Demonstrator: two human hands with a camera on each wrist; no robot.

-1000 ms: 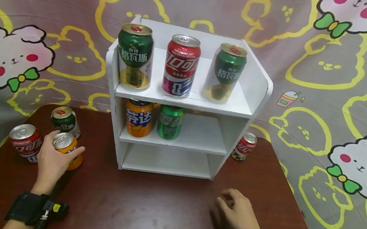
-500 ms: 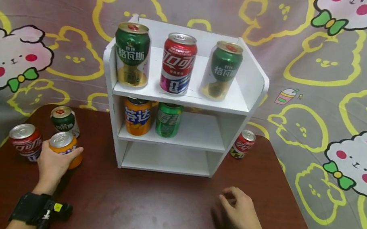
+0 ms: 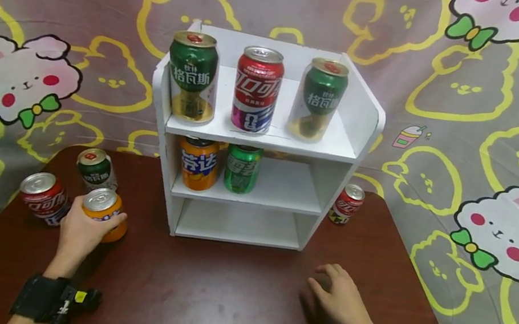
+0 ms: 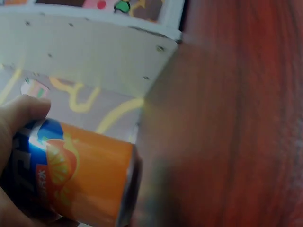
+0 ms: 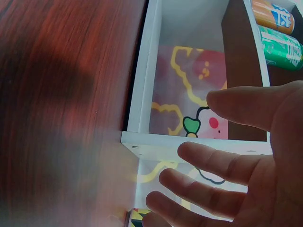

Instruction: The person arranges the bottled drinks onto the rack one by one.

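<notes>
At the left of the table, my left hand (image 3: 79, 231) grips an orange soda can (image 3: 110, 217), thumb on its right side and fingers round its left. In the left wrist view the can's orange-slice print and lower rim (image 4: 94, 170) show, with the thumb (image 4: 28, 109) across its upper part. A red cola can (image 3: 44, 199) stands just left of this hand, and a green-and-white kvass can (image 3: 97, 171) is behind. My right hand (image 3: 342, 298) hovers over the right part of the table, fingers loosely spread and holding nothing, as the right wrist view also shows.
A white shelf unit (image 3: 263, 142) stands mid-table. Its top holds two green kvass cans (image 3: 193, 78) (image 3: 319, 100) and a red cola can (image 3: 256, 89); the middle shelf, an orange can (image 3: 198, 166) and a green can (image 3: 241, 169). Another red can (image 3: 347, 203) stands behind right.
My left hand and the orange soda can have shifted slightly right, away from the red cola can. The right hand stays nearly where it was. The head view sways a little.
</notes>
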